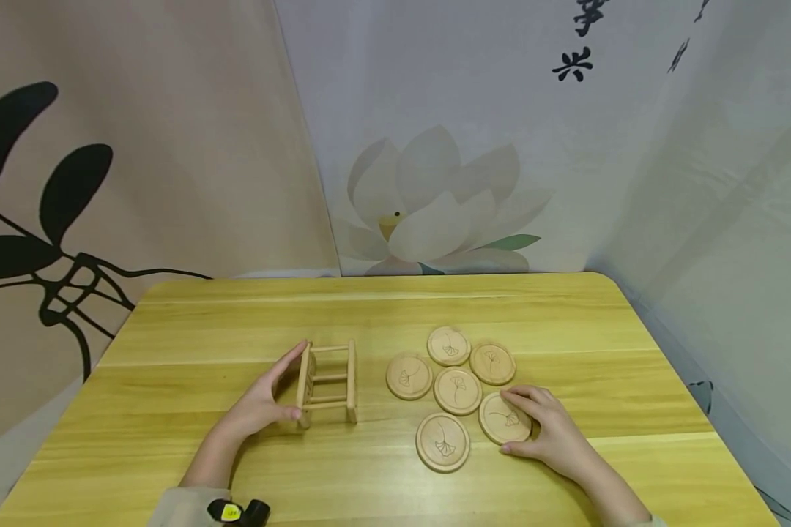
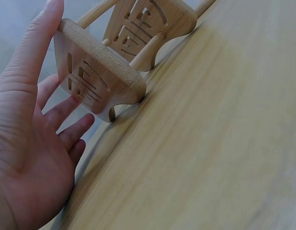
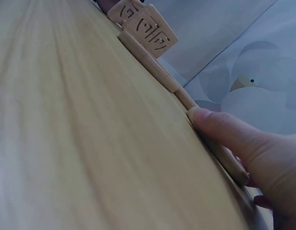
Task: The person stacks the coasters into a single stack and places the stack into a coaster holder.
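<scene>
A small wooden coaster rack (image 1: 329, 378) with two carved end panels joined by rods stands left of centre on the table. My left hand (image 1: 264, 402) spans its left panel, thumb at the near end and index finger at the far end. In the left wrist view the other fingers lie along the carved panel (image 2: 85, 72). To the right lie several round wooden coasters with an engraved ginkgo leaf. My right hand (image 1: 554, 432) holds the rightmost coaster (image 1: 501, 417) by its rim, thumb on the near edge and fingers on the far edge.
The other coasters sit close together: one at the back (image 1: 448, 346), one in the middle (image 1: 458, 390) and one at the front (image 1: 442, 442) among them. Behind the wooden table (image 1: 237, 315) hangs a printed cloth (image 1: 448, 110) with a lotus.
</scene>
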Tool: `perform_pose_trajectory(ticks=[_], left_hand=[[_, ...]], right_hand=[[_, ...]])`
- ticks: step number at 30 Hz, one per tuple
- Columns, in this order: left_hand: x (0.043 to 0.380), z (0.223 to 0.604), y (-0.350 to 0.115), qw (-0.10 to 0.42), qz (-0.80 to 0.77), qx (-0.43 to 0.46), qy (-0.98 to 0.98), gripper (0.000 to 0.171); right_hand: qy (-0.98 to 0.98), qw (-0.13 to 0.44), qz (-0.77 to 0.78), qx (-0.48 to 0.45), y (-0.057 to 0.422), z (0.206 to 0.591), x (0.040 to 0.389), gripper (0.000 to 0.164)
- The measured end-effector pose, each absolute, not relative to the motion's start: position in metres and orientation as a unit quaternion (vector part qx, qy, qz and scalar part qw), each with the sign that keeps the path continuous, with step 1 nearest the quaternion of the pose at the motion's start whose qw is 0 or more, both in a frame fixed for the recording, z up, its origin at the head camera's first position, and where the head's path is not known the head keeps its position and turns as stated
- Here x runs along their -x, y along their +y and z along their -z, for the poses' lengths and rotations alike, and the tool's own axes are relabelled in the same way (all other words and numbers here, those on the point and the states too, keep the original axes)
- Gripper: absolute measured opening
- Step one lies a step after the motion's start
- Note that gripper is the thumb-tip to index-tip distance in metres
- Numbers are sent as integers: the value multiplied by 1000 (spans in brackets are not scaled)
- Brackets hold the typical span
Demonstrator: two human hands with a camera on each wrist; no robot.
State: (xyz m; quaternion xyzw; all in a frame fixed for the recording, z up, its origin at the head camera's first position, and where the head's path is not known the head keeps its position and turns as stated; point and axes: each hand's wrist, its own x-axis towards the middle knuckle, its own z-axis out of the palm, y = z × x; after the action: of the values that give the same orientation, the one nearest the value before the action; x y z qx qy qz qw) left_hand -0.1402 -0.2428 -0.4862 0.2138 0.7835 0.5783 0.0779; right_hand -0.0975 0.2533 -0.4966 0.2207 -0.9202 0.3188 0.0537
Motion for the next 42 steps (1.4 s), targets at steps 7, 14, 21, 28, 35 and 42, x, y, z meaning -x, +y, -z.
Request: perform_pose_trajectory(ticks=[7,14,21,28,35,42], left_hand=[[140,487,-242,75,-576,-213,786,109],[140,489,-243,74,-577,-216,784,109],[139,489,-243,74,-575,-217,786,109],[140,490,-243,73,-576,-218,784,111],[140,489,-243,73,-576,-220,784,111],[140,487,-243,75,-581,-220,780,110]], right_hand=[[-919,56,-324,-217,253,497,98,81],[-918,73,-323,-220,252,496,97,81],[-910,90,-334,-229,247,495,92,80],[-899,101,-349,-246,236,493,90,78],[-888,113,-348,-277,223,492,89,79],[-876,114,-353,-308,210,493,92,80]])
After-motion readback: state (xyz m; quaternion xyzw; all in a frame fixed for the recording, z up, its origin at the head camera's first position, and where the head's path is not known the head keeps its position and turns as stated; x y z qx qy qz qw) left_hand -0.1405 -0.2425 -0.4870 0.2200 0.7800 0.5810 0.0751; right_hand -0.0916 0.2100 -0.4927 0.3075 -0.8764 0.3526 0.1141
